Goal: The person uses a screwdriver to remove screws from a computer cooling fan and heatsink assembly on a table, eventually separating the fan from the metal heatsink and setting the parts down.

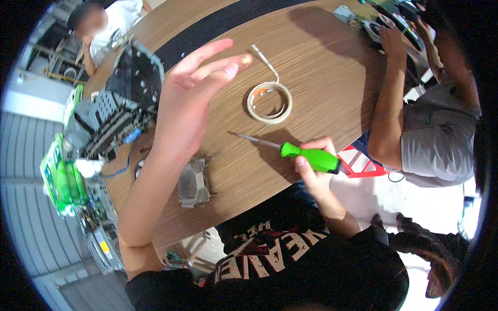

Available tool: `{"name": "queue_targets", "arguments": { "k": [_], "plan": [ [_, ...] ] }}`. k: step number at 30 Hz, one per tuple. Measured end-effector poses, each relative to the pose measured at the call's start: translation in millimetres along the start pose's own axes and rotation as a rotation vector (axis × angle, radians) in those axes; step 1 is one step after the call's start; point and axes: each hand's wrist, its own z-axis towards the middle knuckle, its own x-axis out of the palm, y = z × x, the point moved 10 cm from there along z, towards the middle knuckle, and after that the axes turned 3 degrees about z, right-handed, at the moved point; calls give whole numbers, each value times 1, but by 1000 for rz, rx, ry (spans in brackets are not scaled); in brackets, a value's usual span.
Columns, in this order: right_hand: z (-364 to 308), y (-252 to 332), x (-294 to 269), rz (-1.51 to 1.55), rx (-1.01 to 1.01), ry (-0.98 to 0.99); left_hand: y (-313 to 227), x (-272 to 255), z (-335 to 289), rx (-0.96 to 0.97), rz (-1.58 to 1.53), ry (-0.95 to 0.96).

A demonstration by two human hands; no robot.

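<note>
My left hand (pixel 184 93) is raised over the table, thumb and a fingertip brought close together. A tiny yellowish spot shows at that fingertip, too small to name. Gripped by its handle in my right hand (pixel 315 168) is a green screwdriver (pixel 311 156), its thin metal shaft pointing left above the wood. Beyond the screwdriver lies a roll of pale tape (pixel 251 110), flat on the table, with a loose strip sticking out away from me. Partly behind my left forearm is a finned metal heatsink (pixel 194 184).
An opened computer case (pixel 136 72) and its metal parts crowd the table's left side, with a green plastic package (pixel 62 176) by them. A person in grey (pixel 436 135) works at the right; another person in white (pixel 118 23) is at far left. A red frame (pixel 360 163) is beside the table (pixel 228 181).
</note>
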Motion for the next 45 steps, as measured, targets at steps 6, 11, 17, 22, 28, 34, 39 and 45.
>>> {"name": "queue_targets", "arguments": {
  "k": [6,11,17,22,28,34,39,45],
  "plan": [
    [5,35,4,-100,-274,11,14,40,64,1,9,98],
    [-9,51,7,-124,-540,-3,31,104,108,-182,-175,219],
    [-8,63,13,-41,-620,57,35,178,131,-244,-243,395],
    [-6,57,5,-23,-554,13,40,208,144,-208,-161,422],
    [-5,51,4,-10,-509,33,28,191,156,-57,55,234],
    [-3,52,4,-15,-490,33,24,183,160,-35,78,205],
    [-4,51,3,-6,-493,26,31,177,165,-51,68,202],
    [-5,48,6,9,-489,73,36,250,119,306,591,499]
  ]
}}
